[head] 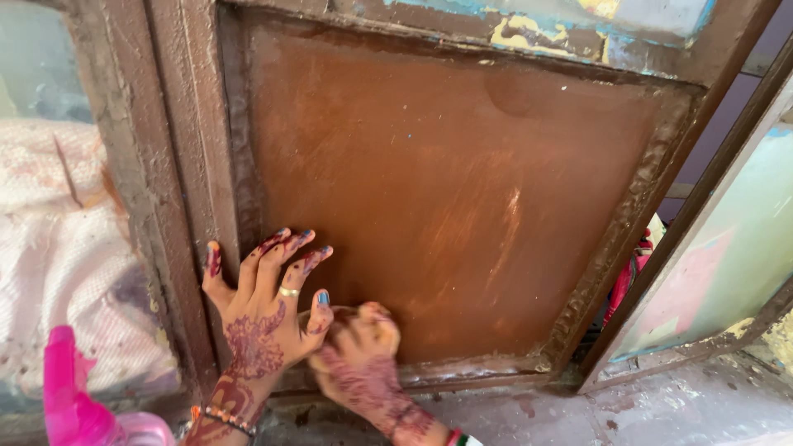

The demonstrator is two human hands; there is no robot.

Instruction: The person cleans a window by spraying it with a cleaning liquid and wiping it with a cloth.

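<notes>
your left hand [263, 318] lies flat with fingers spread on the lower left corner of the brown door panel [462, 190], holding nothing. your right hand [357, 357] is just beside it, touching it, fingers curled tight and knuckles pressed to the panel near the bottom frame [487, 370]. whether something is in that fist cannot be told; nothing shows between the fingers. as a judgement, the rubbing is only partly done: pale streaks mark the middle and right of the panel, while the top and the raised rim look dull and crusted, and peeling blue and yellow paint [529, 33] remains along the far edge. a pink spray bottle [70, 396] stands near, at the left.
</notes>
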